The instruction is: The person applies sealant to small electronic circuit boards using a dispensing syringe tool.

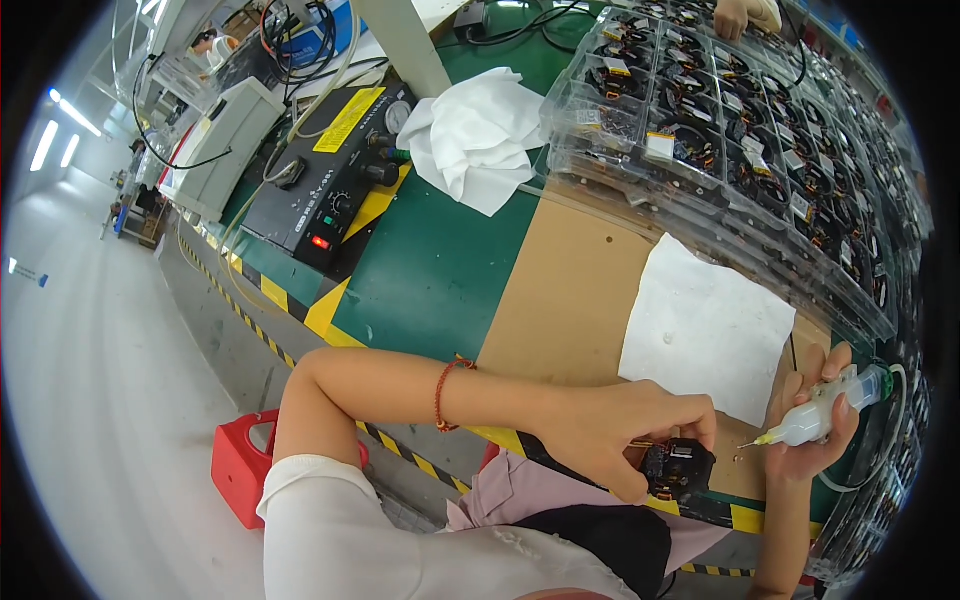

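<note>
My left hand (625, 430) grips a small black electronic module (680, 468) between thumb and fingers at the table's near edge. Thin wires show beside the module, partly hidden by the hand. To its right, my right hand (815, 430) is closed around a dispensing syringe (822, 410) with whitish contents. The syringe's yellow needle hub (768, 438) and thin needle tip point left toward the module, a short distance apart from it. A clear hose (897, 440) runs from the syringe's green cap. A white cloth sheet (700, 320) lies on brown board beyond both hands.
Clear stacked trays (650, 190) hold several wired modules at the far right. A black dispenser controller (330, 170) with a lit red switch stands at the left, beside crumpled white cloth (475, 135). Another person's hand (735, 18) reaches over the trays. A red stool (240, 470) stands lower left.
</note>
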`<control>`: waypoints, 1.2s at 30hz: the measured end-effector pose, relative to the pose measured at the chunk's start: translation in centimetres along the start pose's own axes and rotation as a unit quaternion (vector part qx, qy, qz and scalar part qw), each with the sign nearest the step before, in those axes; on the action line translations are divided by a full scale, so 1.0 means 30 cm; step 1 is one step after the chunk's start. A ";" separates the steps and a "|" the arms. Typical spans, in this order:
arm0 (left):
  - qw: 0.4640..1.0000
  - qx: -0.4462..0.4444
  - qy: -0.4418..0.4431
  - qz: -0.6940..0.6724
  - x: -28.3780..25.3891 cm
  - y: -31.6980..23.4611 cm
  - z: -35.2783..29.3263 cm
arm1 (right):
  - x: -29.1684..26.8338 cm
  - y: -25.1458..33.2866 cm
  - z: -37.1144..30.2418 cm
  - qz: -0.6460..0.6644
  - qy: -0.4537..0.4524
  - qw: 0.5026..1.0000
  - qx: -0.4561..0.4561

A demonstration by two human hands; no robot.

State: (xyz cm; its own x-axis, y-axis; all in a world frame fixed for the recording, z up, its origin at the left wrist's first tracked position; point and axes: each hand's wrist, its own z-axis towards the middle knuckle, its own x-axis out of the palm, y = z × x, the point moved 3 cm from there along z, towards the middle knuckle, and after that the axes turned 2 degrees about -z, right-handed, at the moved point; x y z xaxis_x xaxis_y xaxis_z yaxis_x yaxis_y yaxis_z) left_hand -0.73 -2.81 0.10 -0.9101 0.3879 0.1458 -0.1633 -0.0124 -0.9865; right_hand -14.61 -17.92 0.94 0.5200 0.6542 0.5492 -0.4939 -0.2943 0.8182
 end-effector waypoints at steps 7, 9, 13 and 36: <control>0.990 0.034 -0.080 0.110 -0.015 -0.013 0.007 | 0.006 0.010 -0.012 -0.017 0.005 1.000 0.009; 0.987 0.009 -0.092 0.131 -0.013 -0.005 0.015 | 0.012 0.013 -0.021 -0.038 -0.010 0.999 0.000; 0.959 0.094 -0.143 0.227 -0.019 -0.009 0.021 | 0.037 0.006 -0.034 -0.081 -0.013 0.996 -0.025; 0.955 0.027 -0.152 0.255 -0.028 0.000 0.009 | 0.088 -0.021 -0.063 -0.301 0.045 0.948 -0.092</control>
State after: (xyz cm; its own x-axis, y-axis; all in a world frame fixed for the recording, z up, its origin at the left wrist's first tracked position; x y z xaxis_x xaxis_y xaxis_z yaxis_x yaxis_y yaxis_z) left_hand -0.06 -3.39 0.01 -0.9438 0.0335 -0.3288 0.3181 -0.1783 -0.9311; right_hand -14.25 -14.69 1.54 0.6888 0.7243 -0.0310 -0.2441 0.2719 0.9309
